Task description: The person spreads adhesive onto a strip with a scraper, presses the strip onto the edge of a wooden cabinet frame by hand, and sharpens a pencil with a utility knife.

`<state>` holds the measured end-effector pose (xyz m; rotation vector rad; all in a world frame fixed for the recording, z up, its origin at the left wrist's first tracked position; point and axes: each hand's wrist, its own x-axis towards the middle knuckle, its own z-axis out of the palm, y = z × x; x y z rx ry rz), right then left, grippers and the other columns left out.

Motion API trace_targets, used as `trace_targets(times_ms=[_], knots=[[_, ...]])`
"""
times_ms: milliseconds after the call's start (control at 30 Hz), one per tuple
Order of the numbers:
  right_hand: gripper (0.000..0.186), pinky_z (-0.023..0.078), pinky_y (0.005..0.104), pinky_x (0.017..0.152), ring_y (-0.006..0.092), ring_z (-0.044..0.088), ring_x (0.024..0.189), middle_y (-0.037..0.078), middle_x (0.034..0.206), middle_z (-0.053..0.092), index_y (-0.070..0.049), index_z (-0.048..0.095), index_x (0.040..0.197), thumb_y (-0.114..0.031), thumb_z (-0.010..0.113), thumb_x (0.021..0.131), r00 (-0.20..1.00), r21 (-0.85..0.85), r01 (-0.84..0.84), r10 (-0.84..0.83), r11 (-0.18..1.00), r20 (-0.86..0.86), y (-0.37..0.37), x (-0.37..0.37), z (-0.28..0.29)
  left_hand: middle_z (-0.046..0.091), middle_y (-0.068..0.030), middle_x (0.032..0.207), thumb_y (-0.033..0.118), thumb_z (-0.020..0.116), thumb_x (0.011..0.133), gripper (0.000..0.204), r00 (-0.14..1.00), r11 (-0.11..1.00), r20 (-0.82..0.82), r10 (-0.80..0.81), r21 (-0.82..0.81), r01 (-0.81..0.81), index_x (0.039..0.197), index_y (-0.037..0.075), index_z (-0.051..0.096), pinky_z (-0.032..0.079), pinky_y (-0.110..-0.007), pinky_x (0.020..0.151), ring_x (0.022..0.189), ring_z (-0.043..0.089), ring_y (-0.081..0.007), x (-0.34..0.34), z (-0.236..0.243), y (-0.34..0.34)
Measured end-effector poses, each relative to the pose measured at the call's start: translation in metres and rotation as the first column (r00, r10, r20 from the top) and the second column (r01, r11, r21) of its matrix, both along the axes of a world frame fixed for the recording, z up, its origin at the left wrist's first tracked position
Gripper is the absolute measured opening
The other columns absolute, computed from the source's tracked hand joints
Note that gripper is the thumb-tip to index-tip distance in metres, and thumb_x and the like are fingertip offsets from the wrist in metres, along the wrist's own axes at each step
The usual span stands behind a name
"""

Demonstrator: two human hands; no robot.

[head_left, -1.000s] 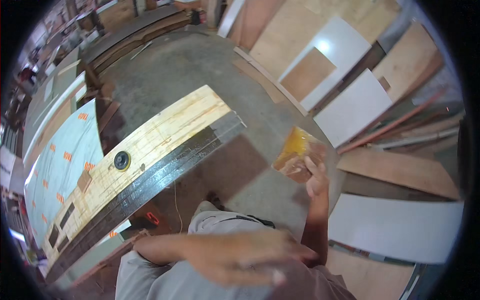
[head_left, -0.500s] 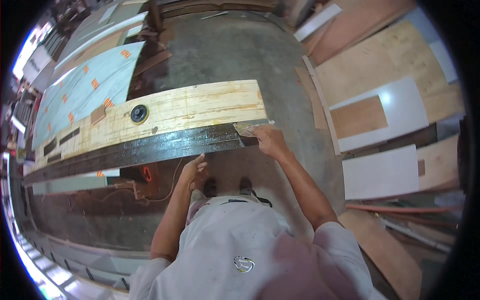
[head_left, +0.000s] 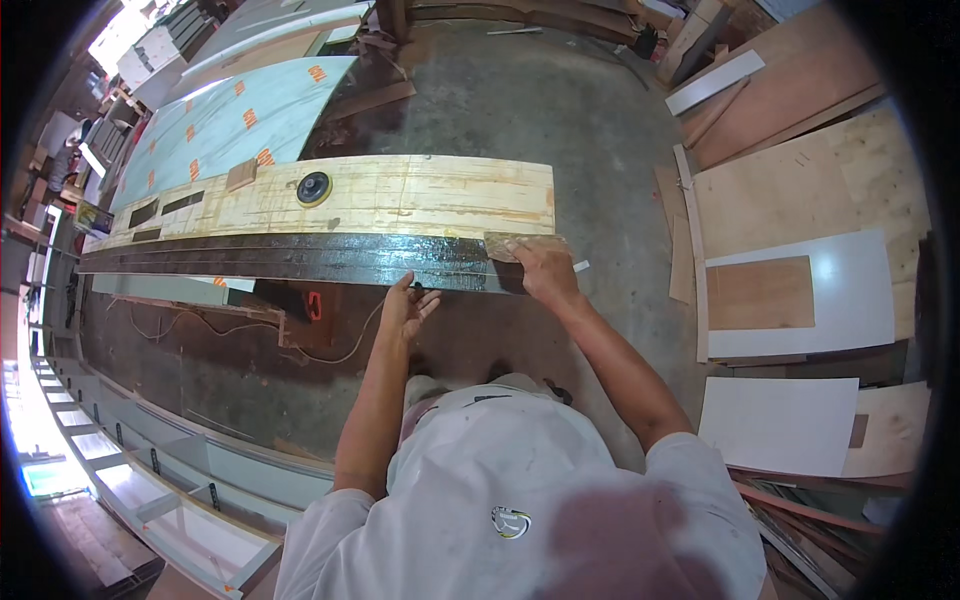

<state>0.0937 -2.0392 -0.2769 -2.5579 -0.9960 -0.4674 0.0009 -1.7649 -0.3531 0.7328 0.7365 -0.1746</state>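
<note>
Concrete floor (head_left: 520, 150) spreads beyond and to the right of the long dark strip (head_left: 340, 262), which has a wet-looking shine and runs crosswise in front of the person. Along the strip's far side lies a pale wooden surface (head_left: 450, 188), its grain streaked with yellow and brown; on it rest a black disc (head_left: 314, 188) and, farther left, a small wooden block (head_left: 241, 176). Past the strip's left half, behind the pale wood, a marbled sheet (head_left: 225, 130) with orange marks lies at a slant. Well to the right of the strip, a plywood panel (head_left: 760, 190) and a white sheet (head_left: 868, 280) bearing a brown rectangle (head_left: 762, 292) stand or lie together; which, I cannot tell. A thin cable (head_left: 348, 355) trails on the near side of the strip, and a pale slatted frame (head_left: 185, 520) stands nearer the person, beyond its left end.

At the strip's right end, the right hand (head_left: 547, 275) grips a flat brown piece (head_left: 497, 246), fingers over its top. The left hand (head_left: 403, 312) is loosely open at the strip's near edge, holding nothing visible; whether it touches is unclear.
</note>
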Motion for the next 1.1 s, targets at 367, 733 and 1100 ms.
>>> trace_targets(times_ms=[367,733,1100], knots=[[0.032,0.051,0.0448,0.085,0.0298,0.067,0.097,0.009,0.1,0.073,-0.009,0.074,0.102,-0.006,0.059,0.074,0.944,-0.01,-0.249,0.24,0.968,-0.225,0.001,0.005,-0.008,0.054,-0.0232,0.117,0.048,0.062,0.093,0.069,0.999,1.0,-0.051,0.012,-0.028,-0.013,0.123,-0.013,0.046,0.059,-0.043,0.082,0.103,0.064,-0.0378,0.008,0.003,0.008],[0.031,0.052,0.0443,0.082,0.034,0.066,0.094,0.009,0.091,0.071,-0.01,0.073,0.098,-0.004,0.062,0.069,0.864,-0.196,-0.349,0.233,0.917,-0.446,-0.046,-0.03,0.04,0.053,-0.0232,0.115,0.056,0.065,0.088,0.086,0.995,0.995,-0.081,0.063,0.082,-0.056,0.128,-0.016,0.04,0.058,-0.042,0.08,0.101,0.064,-0.0373,0.005,0.011,0.0],[0.035,0.052,0.044,0.083,0.0319,0.068,0.092,0.012,0.099,0.073,-0.009,0.071,0.107,-0.004,0.059,0.074,0.991,-0.07,-0.115,0.11,0.991,-0.08,-0.034,-0.004,-0.004,0.052,-0.0267,0.117,0.059,0.067,0.085,0.094,0.997,0.999,-0.062,0.043,0.02,-0.042,0.13,-0.018,0.035,0.057,-0.045,0.085,0.103,0.063,-0.0396,0.009,0.011,0.003]])
